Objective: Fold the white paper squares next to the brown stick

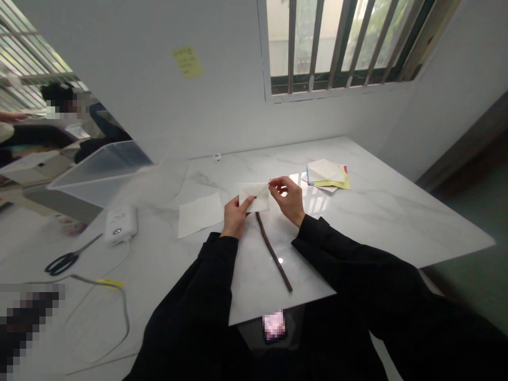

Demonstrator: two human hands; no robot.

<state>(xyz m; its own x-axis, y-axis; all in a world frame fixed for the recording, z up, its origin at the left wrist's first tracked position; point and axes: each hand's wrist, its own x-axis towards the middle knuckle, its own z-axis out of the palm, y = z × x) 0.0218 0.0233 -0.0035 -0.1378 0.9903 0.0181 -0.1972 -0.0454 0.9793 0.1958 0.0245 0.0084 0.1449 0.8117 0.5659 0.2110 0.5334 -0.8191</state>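
Note:
A small folded white paper (pixel 254 194) is held just above the white marble table (pixel 357 222). My left hand (pixel 236 216) pinches its lower left edge with thumb and fingers. My right hand (pixel 289 198) pinches its upper right corner. Directly below the paper a thin dark brown stick (pixel 273 253) lies on the table, running toward the near edge. Both arms wear black sleeves.
A flat white sheet (pixel 199 214) lies to the left. A stack of coloured papers (pixel 327 175) sits at the right. Farther left are a white device (pixel 120 223) with a cable, black scissors (pixel 63 261) and a clear plastic bin (pixel 101 172). Another person sits at the far left.

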